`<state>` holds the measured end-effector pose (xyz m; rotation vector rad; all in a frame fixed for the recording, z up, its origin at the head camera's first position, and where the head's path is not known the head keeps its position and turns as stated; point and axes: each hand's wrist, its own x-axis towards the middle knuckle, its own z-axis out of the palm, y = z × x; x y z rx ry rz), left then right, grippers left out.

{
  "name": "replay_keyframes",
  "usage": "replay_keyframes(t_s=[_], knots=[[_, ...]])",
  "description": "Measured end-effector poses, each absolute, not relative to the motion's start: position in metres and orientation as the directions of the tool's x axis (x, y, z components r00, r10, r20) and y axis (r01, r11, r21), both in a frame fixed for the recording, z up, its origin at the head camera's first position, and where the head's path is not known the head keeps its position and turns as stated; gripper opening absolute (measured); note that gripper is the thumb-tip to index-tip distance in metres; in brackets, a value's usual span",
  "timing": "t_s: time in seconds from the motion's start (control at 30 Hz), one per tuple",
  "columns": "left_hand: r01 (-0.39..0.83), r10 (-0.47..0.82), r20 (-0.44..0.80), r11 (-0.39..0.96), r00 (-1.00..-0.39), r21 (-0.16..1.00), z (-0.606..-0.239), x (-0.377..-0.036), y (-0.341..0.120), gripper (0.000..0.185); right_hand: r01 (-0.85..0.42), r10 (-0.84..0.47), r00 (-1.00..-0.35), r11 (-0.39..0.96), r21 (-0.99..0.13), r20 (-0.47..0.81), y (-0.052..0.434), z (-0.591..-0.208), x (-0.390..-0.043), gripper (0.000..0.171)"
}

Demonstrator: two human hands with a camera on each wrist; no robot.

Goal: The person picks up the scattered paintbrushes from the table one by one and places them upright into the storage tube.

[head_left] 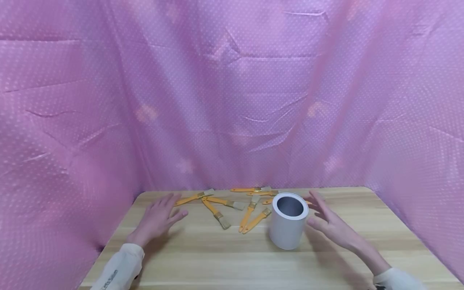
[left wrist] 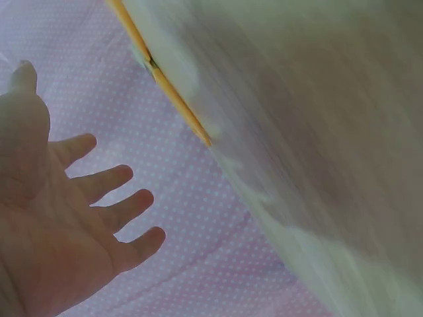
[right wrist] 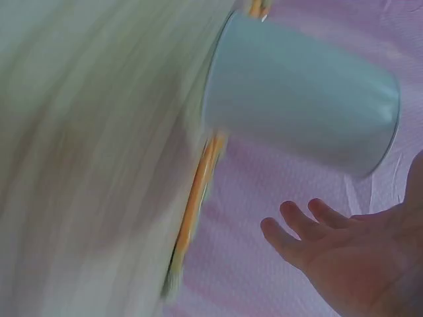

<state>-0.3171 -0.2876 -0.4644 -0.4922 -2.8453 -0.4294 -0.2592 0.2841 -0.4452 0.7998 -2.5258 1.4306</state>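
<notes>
Head view, read from left to right: the left hand (head_left: 158, 219) hovers flat over the wooden table (head_left: 217, 257), fingers spread and straight, holding nothing; the left wrist view confirms the splayed, empty fingers (left wrist: 106, 181). Just right of its fingertips lies the nearest brush (head_left: 193, 197), yellow-handled, at the left end of a loose scatter of brushes (head_left: 232, 207) along the far side of the table. Right of centre stands a white cylindrical cup (head_left: 288, 220), upright and open at the top, with one brush (head_left: 256, 221) lying just to its left. The right hand (head_left: 328, 223) is beside the cup's right wall, open with fingers extended, close to it but not clearly touching; the right wrist view shows a gap between the fingers (right wrist: 297, 228) and the cup (right wrist: 304, 92).

The brushes look light and stiff, with soft bristles; a pinch at mid-handle should lift one cleanly. The cup seems light and smooth-walled, so likely to tip or slide if nudged; a wrap round its side would steady it. Pink dotted cloth (head_left: 232, 92) hangs behind.
</notes>
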Motion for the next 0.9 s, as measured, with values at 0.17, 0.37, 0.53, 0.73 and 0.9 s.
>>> replay_keyframes(t_s=[0.17,0.37,0.53,0.73,0.9], knots=[[0.333,0.264,0.257,0.9,-0.93,0.282,-0.469,-0.318,-0.288,0.077,-0.428,-0.336,-0.887,0.343,-0.836,0.316,0.268,-0.449,-0.257,0.084],[0.343,0.275,0.247,0.89,-0.929,0.299,-0.466,-0.321,-0.289,0.074,-0.409,-0.264,-0.902,0.269,-0.872,0.341,0.261,-0.45,-0.258,0.077],[0.368,0.307,0.239,0.887,-0.921,0.28,-0.466,-0.331,-0.29,0.076,-0.436,-0.257,-0.89,0.247,-0.865,0.376,0.26,-0.451,-0.258,0.074],[0.397,0.346,0.225,0.882,-0.911,0.252,-0.469,-0.348,-0.288,0.07,-0.458,-0.276,-0.878,0.247,-0.854,0.392,0.255,-0.454,-0.252,0.075],[0.396,0.332,0.249,0.875,-0.91,0.277,-0.466,-0.367,-0.284,0.053,-0.452,-0.264,-0.881,0.226,-0.863,0.393,0.247,-0.453,-0.25,0.075]])
